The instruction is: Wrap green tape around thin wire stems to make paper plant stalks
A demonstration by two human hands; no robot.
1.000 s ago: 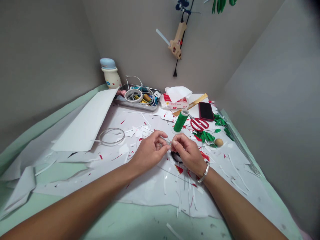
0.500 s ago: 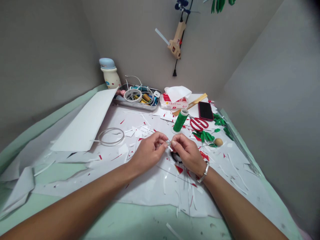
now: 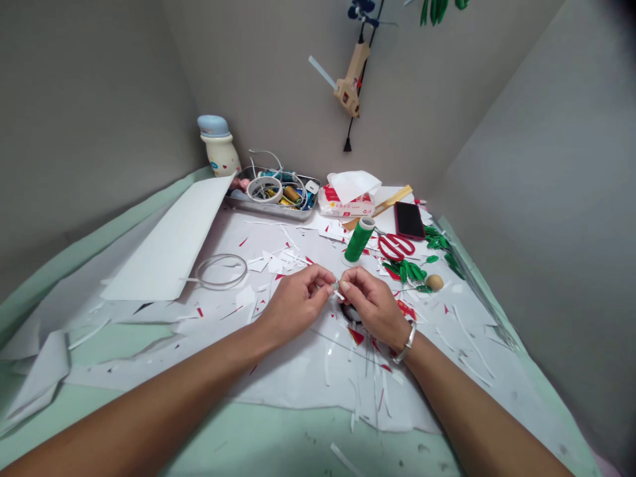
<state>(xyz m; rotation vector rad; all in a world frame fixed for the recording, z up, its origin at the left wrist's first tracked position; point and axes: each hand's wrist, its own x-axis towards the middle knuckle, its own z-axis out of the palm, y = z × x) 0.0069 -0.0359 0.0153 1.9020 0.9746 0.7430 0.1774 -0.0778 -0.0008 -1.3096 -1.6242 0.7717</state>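
Observation:
My left hand (image 3: 299, 296) and my right hand (image 3: 371, 301) meet over the middle of the table, fingertips pinched close together. Between them is a tiny pale greenish-white piece (image 3: 336, 287), too small to name, and the fingers partly cover it. Just behind the hands stands a spool of green thread (image 3: 360, 240). Under my right hand a dark roll of tape (image 3: 351, 313) shows in part. To the right lie several green leaf-shaped pieces (image 3: 405, 270), a round tan ball (image 3: 434, 283) and red-handled scissors (image 3: 396, 247).
A metal tray (image 3: 293, 213) of craft supplies, a tissue pack (image 3: 346, 201) and a phone (image 3: 409, 220) line the back. At left are a white sheet (image 3: 169, 245) and a coil of wire (image 3: 221, 271). Paper scraps litter the table; a glue gun (image 3: 350, 83) hangs on the wall.
Almost nothing differs. Both hands keep their place and pinch, with only a very slight shift of the fingertips around the small piece.

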